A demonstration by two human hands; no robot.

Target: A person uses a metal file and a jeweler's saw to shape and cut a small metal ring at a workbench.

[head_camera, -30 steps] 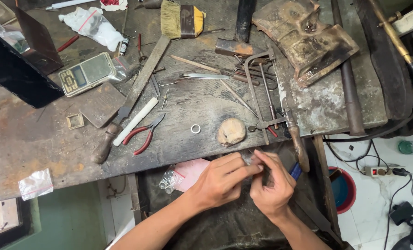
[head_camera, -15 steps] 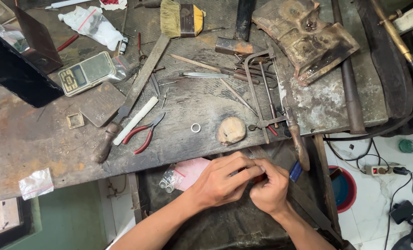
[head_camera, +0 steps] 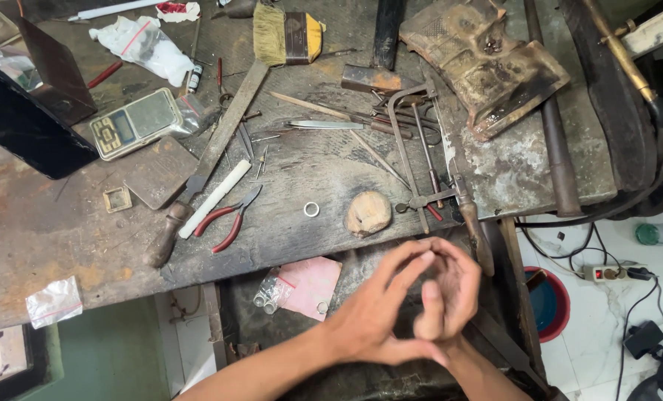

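Note:
My left hand [head_camera: 372,315] and my right hand [head_camera: 456,286] are pressed together just below the front edge of the worn workbench [head_camera: 64,245], over a dark drawer. The left fingers spread across the top of the curled right hand. Anything between them is hidden. A small silver ring [head_camera: 311,209] lies on the bench beyond the hands, next to a rounded tan lump [head_camera: 368,213]. A pink sheet [head_camera: 309,286] and a small clear bag of metal bits [head_camera: 268,293] lie in the drawer left of my hands.
Red-handled pliers [head_camera: 227,223], a white stick [head_camera: 214,199], a long wooden-handled file [head_camera: 197,171], a pocket scale [head_camera: 134,122], a saw frame [head_camera: 413,148], a brush [head_camera: 287,33] and a charred block [head_camera: 487,63] crowd the bench. A power strip [head_camera: 613,272] lies on the floor at right.
My hands were pinching something small with their fingertips close together. They have shifted slightly right, and the left fingers now spread over the right hand.

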